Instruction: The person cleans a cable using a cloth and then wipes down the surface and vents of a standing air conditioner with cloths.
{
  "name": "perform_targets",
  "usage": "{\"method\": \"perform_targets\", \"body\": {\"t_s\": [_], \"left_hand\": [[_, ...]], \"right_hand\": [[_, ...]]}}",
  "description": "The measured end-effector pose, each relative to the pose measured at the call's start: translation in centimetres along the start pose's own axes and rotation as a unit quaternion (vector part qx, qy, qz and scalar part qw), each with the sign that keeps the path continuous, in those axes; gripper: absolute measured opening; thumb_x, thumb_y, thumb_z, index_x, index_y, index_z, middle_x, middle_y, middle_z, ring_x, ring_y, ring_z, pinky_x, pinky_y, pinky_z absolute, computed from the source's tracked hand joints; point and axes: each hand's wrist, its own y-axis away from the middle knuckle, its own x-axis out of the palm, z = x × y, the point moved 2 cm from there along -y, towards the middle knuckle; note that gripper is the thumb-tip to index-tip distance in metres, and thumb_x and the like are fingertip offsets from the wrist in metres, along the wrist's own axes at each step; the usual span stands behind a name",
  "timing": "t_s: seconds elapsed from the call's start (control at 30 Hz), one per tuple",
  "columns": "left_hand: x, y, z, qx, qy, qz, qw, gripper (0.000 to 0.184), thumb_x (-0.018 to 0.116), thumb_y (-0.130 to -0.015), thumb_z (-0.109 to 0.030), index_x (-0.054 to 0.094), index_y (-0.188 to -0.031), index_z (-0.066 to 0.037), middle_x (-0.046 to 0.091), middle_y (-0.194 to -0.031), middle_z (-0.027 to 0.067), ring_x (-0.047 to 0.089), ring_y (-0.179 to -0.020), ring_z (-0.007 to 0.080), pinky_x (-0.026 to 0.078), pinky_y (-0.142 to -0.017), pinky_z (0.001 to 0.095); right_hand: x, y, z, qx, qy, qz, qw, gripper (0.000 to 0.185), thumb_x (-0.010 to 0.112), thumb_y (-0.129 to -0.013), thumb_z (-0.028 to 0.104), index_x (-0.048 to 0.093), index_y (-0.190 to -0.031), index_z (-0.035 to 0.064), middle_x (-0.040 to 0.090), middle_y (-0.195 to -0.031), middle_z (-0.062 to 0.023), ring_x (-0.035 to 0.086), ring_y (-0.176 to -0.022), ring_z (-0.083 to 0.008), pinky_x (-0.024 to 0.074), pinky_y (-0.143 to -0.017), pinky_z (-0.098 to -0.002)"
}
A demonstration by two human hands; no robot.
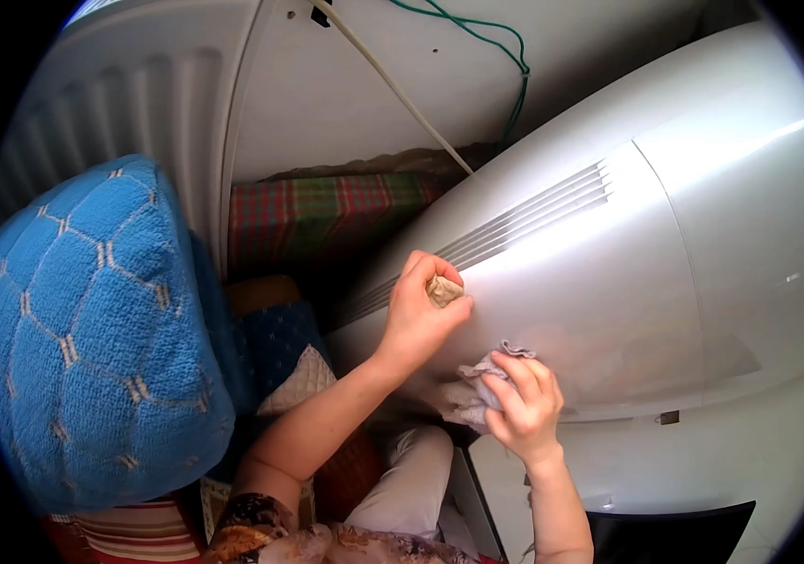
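2 bare hands, both gripping. Left hand pinches a crumpled beige wad between thumb and curled fingers, beside the slatted vent. Right hand grips a bunched pale cloth, right of and nearer than the wad, over the glossy white casing; contact unclear. Good handling likely means light pressure, cloth kept folded under fingertips, loose ends tucked in, fingers clear of slat edges.

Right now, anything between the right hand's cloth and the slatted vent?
Upper-right end of the vent: nothing visible, only bare casing. Lower-left end: the left hand, holding a beige wad, is in the way.
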Motion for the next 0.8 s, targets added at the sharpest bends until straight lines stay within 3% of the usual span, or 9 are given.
{"method": "perform_targets", "body": {"t_s": [0.1, 0.2, 0.23, 0.33, 0.43, 0.53, 0.67, 0.7, 0.8], "left_hand": [[-0.1, 0.0, -0.1, -0.021, 0.027, 0.006, 0.999, 0.02, 0.068, -0.071, -0.008, 0.058, -0.086, -0.001, 0.051, -0.092, 0.0071, 0.054, -0.083, 0.0182, 0.045, -0.074, 0.0307], [-0.3, -0.3, 1.2, -0.034, 0.068, 0.019, 0.997, 0.017, 0.067, -0.073, -0.007, 0.059, -0.087, -0.002, 0.053, -0.089, 0.0035, 0.054, -0.08, 0.0132, 0.044, -0.071, 0.0267], [-0.3, -0.4, 1.6, -0.038, 0.084, 0.024, 0.995, 0.017, 0.067, -0.074, -0.008, 0.059, -0.088, -0.003, 0.054, -0.087, 0.0018, 0.053, -0.078, 0.0107, 0.044, -0.069, 0.0248], [-1.0, -1.1, 1.9, -0.093, 0.174, 0.039, 0.98, 0.015, 0.065, -0.076, -0.005, 0.061, -0.091, -0.004, 0.057, -0.085, 0.0017, 0.055, -0.076, 0.0095, 0.044, -0.068, 0.0236], [-2.4, -2.0, 2.2, -0.061, 0.164, 0.006, 0.985, 0.016, 0.063, -0.077, -0.004, 0.062, -0.093, -0.003, 0.06, -0.086, 0.003, 0.056, -0.076, 0.0093, 0.045, -0.066, 0.0241], [-3.1, -2.3, 1.6, -0.072, 0.202, -0.026, 0.976, 0.013, 0.062, -0.076, -0.002, 0.061, -0.089, -0.001, 0.057, -0.081, 0.0016, 0.053, -0.069, 0.0082, 0.045, -0.062, 0.0237], [-4.1, -2.6, 2.0, -0.061, 0.212, -0.058, 0.974, 0.014, 0.061, -0.077, 0.0, 0.061, -0.09, 0.0, 0.057, -0.076, 0.0012, 0.052, -0.065, 0.0074, 0.044, -0.059, 0.0229], [-4.4, -2.8, 2.2, -0.06, 0.208, -0.063, 0.974, 0.014, 0.061, -0.077, 0.0, 0.061, -0.09, 0.0, 0.057, -0.076, 0.0013, 0.053, -0.065, 0.0074, 0.044, -0.059, 0.0229], [-4.6, -3.1, 3.5, -0.06, 0.192, -0.075, 0.977, 0.014, 0.061, -0.077, 0.0, 0.061, -0.09, 0.0, 0.058, -0.077, 0.0016, 0.053, -0.067, 0.0075, 0.044, -0.059, 0.0232]], "right_hand": [[-0.2, -0.1, 0.2, -0.007, 0.009, 0.016, 1.0, 0.035, 0.066, -0.06, 0.008, 0.071, -0.095, 0.0069, 0.066, -0.118, -0.0051, 0.06, -0.105, -0.0258, 0.0502, -0.081, -0.038], [-2.1, -1.4, 0.7, -0.013, 0.019, -0.02, 1.0, 0.036, 0.066, -0.061, 0.008, 0.07, -0.097, 0.0042, 0.065, -0.12, -0.0111, 0.06, -0.106, -0.0321, 0.0513, -0.087, -0.0423], [-3.4, -2.1, 0.6, -0.013, 0.034, -0.041, 0.999, 0.039, 0.066, -0.063, 0.008, 0.068, -0.102, 0.0016, 0.063, -0.123, -0.0178, 0.059, -0.109, -0.0383, 0.0501, -0.093, -0.0468], [-6.7, -5.4, 0.2, -0.004, 0.102, -0.164, 0.981, 0.041, 0.065, -0.065, 0.008, 0.067, -0.106, -0.0003, 0.062, -0.124, -0.0208, 0.058, -0.112, -0.0402, 0.0476, -0.097, -0.0491], [-6.7, -7.9, 0.4, 0.001, 0.139, -0.162, 0.977, 0.042, 0.064, -0.066, 0.006, 0.067, -0.107, -0.002, 0.061, -0.126, -0.0228, 0.057, -0.115, -0.0413, 0.0445, -0.101, -0.0502], [-1.3, -8.7, 1.9, -0.034, 0.072, -0.036, 0.996, 0.039, 0.064, -0.067, 0.004, 0.068, -0.105, -0.0003, 0.062, -0.126, -0.0185, 0.059, -0.118, -0.0329, 0.0469, -0.095, -0.044], [7.8, -7.6, 4.5, -0.081, 0.058, -0.002, 0.995, 0.026, 0.062, -0.076, 0.008, 0.068, -0.1, -0.0003, 0.065, -0.118, -0.0153, 0.062, -0.114, -0.0279, 0.0479, -0.085, -0.0378], [8.5, -7.5, 5.1, -0.086, 0.059, -0.006, 0.995, 0.02, 0.063, -0.078, 0.005, 0.068, -0.096, -0.0029, 0.066, -0.115, -0.0171, 0.062, -0.112, -0.0271, 0.0481, -0.081, -0.0345], [7.9, -7.3, 5.0, -0.076, 0.008, 0.04, 0.996, 0.019, 0.063, -0.08, 0.004, 0.068, -0.097, -0.0025, 0.066, -0.116, -0.0163, 0.063, -0.112, -0.0271, 0.0482, -0.08, -0.0363]]}}
